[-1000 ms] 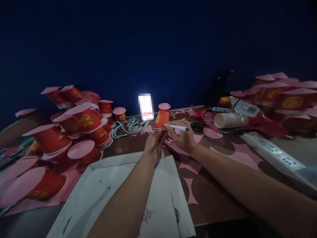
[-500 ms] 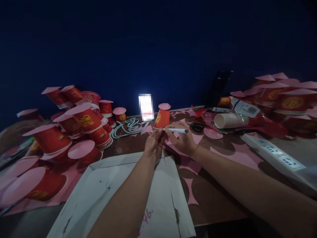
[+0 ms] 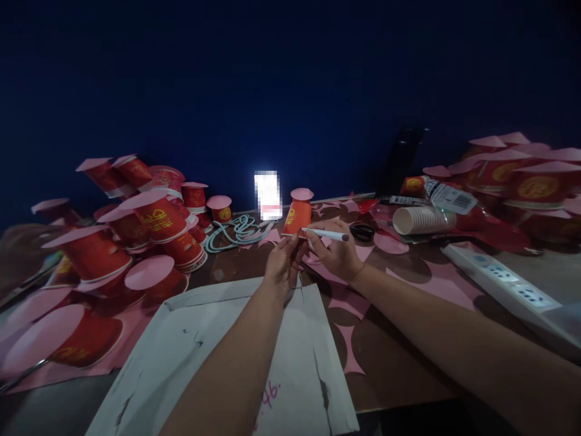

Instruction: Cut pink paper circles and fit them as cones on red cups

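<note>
A red paper cup (image 3: 299, 214) with yellow lettering tilts slightly, a round pink paper disc (image 3: 302, 194) on its upper end. My left hand (image 3: 281, 259) is closed at the cup's lower rim, thumb and fingertips pinched there. A thin strand hangs below these fingers. In my right hand (image 3: 340, 257) is a white pen (image 3: 327, 234), lying nearly level with its dark end to the right. Its other end is close to the cup's rim beside my left fingertips; whether it touches is hidden by the fingers. A white cardboard tray (image 3: 213, 327) lies under my left forearm.
Many red cups with pink discs are piled at left (image 3: 158, 218) and right (image 3: 535, 181). Nearby are a coiled pale cable (image 3: 236, 233), black-handled scissors (image 3: 362, 232), stacked white cups (image 3: 422, 221), a power strip (image 3: 503, 284) and cut pink paper (image 3: 436, 284). Another person's blurred hand (image 3: 25, 248) is far left.
The pen has turned slightly, its left end now a little higher. My right fingers have shifted on it. At far left, the other person's hand and a thin metal tool have moved.
</note>
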The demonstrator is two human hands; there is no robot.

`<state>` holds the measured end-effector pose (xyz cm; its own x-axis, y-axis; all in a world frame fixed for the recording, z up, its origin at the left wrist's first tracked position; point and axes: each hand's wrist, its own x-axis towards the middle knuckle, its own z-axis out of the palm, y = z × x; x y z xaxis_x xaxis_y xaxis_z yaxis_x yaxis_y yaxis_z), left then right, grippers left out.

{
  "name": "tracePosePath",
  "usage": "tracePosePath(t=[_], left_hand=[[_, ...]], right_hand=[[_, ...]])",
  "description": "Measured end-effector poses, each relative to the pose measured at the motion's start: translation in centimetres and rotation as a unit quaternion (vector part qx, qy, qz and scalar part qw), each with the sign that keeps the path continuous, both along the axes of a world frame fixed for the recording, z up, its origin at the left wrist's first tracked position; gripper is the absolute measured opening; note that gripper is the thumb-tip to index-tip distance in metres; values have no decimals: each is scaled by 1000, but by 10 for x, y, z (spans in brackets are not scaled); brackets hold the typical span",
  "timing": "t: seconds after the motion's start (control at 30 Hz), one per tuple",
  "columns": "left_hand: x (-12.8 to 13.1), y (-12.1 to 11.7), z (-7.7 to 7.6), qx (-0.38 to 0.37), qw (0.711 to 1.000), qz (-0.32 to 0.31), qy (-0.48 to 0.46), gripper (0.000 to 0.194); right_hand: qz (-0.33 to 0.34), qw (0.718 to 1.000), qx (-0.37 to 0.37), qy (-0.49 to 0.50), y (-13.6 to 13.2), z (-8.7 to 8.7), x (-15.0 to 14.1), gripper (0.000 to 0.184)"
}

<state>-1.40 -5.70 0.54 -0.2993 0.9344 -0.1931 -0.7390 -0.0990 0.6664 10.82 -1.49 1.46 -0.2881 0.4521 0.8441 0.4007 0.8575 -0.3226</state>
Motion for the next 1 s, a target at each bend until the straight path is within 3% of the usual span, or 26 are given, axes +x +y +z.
tracePosePath(t=[0.7,1.0], left_hand=[[0,1,-1,-2,1000,13,-11,6],[-1,0,0,-6,1000,-4,3,5]], right_hand=[[2,999,-1,-35,-5,-1,0,10],[-3,1000,2,-1,1,-1,2,10]])
